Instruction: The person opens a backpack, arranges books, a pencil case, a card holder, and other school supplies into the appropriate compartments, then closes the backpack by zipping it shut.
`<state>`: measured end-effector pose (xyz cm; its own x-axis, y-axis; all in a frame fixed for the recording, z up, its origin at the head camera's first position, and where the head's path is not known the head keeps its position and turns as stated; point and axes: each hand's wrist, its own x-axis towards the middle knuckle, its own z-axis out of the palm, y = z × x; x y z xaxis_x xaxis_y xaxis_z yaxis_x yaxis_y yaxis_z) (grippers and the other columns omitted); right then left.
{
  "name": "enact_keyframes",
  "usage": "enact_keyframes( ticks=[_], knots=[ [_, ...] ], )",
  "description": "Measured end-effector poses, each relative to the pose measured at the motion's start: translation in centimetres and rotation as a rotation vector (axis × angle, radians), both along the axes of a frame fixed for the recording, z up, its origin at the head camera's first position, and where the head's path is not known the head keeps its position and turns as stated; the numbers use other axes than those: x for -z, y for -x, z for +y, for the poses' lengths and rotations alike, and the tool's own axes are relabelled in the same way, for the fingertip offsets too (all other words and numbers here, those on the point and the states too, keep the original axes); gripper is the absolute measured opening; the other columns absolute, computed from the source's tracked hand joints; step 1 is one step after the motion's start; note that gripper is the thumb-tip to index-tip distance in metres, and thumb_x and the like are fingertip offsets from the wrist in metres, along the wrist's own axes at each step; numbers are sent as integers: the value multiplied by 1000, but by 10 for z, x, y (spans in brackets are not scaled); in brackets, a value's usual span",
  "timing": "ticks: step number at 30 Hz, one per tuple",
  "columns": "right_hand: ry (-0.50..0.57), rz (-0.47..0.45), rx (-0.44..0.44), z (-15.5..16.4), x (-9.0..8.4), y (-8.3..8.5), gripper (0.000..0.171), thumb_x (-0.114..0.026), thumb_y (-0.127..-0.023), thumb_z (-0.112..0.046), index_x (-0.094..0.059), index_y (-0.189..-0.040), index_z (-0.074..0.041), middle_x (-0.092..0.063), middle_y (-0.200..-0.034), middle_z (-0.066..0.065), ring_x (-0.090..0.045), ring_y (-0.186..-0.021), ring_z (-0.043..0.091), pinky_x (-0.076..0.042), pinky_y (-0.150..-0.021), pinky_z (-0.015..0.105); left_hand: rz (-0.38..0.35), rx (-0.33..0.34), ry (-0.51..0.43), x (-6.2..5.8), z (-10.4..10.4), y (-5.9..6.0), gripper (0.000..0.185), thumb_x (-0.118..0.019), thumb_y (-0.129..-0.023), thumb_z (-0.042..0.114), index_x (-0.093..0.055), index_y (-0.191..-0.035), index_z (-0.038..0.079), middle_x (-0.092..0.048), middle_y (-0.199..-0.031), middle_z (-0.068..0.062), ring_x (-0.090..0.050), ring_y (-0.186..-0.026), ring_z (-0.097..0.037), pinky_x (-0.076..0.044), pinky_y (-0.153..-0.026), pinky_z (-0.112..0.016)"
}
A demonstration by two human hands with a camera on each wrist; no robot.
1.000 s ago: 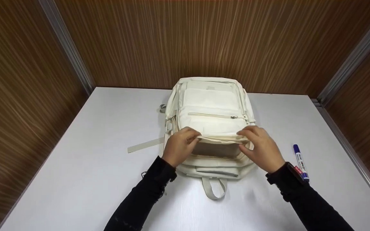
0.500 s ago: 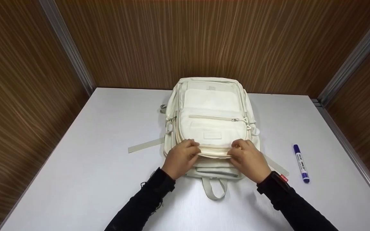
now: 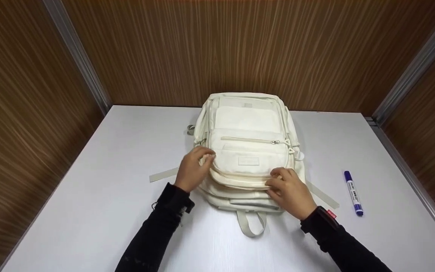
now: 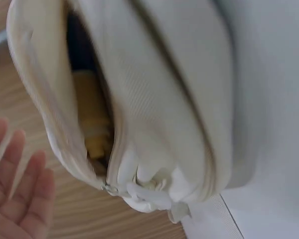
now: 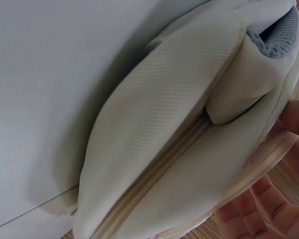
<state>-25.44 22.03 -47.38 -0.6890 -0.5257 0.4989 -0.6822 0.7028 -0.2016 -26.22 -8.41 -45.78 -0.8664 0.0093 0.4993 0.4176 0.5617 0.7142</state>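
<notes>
The cream backpack [image 3: 247,118] is lying on the white surface [image 3: 145,139], its front flap [image 3: 249,153] folding down, so that much is looking done. The right hand [image 3: 291,192] is pinching the flap's edge; the left hand [image 3: 194,168] is holding nothing, fingers straight. But the mouth is gaping over something yellow [image 4: 93,119]: fastening is seemingly remaining!

One backpack [image 3: 251,117], one marker [image 3: 354,193], one table [image 3: 108,170], two sleeves [image 3: 145,236].
</notes>
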Motion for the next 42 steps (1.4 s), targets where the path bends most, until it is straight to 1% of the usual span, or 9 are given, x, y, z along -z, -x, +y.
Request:
enact_keyframes(
  ticks=[3, 7, 12, 18, 21, 26, 29, 34, 42],
  knots=[
    [33, 34, -29, 2, 1, 0, 18, -84, -74, -16, -73, -88, -16, -63, -112, 9, -57, -102, 29, -52, -80, 43, -50, -97, -76, -6, -13, 18, 20, -62, -93, 13, -70, -108, 2, -69, -110, -14, -64, -106, -29, -51, -93, -43],
    [53, 102, -65, 3, 2, -2, 26, -85, -72, -19, -72, -93, -15, -61, -110, 9, -57, -100, 28, -51, -82, 41, -160, -174, -48, -7, -23, 38, 27, -60, -94, 12, -67, -118, 3, -67, -118, -14, -61, -114, -32, -47, -98, -43],
    [11, 151, -98, -3, 5, -9, 36, -87, -70, -22, -71, -102, -12, -60, -102, 6, -56, -91, 22, -49, -78, 36, -277, -196, 64, -1, -22, 57, 32, -57, -95, 11, -63, -125, 3, -63, -128, -15, -57, -123, -32, -44, -104, -43],
    [-74, 250, -213, -23, 9, -23, 53, -87, -66, -26, -69, -115, -15, -63, -107, 7, -59, -96, 22, -50, -86, 39, -324, -216, 147, 7, -18, 70, 29, -57, -95, 11, -64, -122, 2, -65, -121, -17, -60, -116, -32, -47, -99, -43],
    [-166, 335, -204, -34, 11, -26, 51, -86, -66, -31, -71, -112, -15, -63, -109, 7, -59, -96, 22, -51, -86, 38, -332, -239, 153, 9, -18, 73, 27, -57, -95, 10, -66, -119, 2, -65, -117, -17, -61, -112, -32, -48, -97, -43],
    [-265, 399, -136, -42, 13, -25, 40, -87, -62, -26, -74, -95, -9, -62, -101, 5, -57, -87, 21, -51, -73, 32, -360, -267, 145, 12, -17, 72, 24, -58, -94, 12, -66, -113, 1, -64, -111, -19, -62, -105, -34, -49, -92, -45],
    [-269, 414, -142, -42, 15, -23, 28, -86, -64, -17, -74, -87, -7, -62, -97, 4, -55, -82, 20, -49, -67, 30, -371, -267, 141, 16, -19, 70, 23, -58, -93, 13, -67, -110, 0, -66, -106, -19, -63, -101, -35, -49, -90, -46],
    [-242, 424, -158, -37, 17, -19, 13, -80, -69, -9, -72, -79, -7, -62, -93, 3, -55, -77, 20, -49, -63, 30, -374, -237, 121, 20, -21, 66, 24, -57, -94, 14, -67, -109, -2, -69, -107, -19, -64, -101, -35, -50, -90, -46],
    [-223, 352, -136, -15, 15, -11, 15, -82, -66, -12, -74, -78, -11, -62, -91, 1, -54, -77, 19, -49, -64, 29, -418, -224, 110, 20, -16, 57, 24, -58, -92, 17, -67, -106, 0, -70, -105, -17, -64, -97, -32, -50, -88, -44]
  ],
)
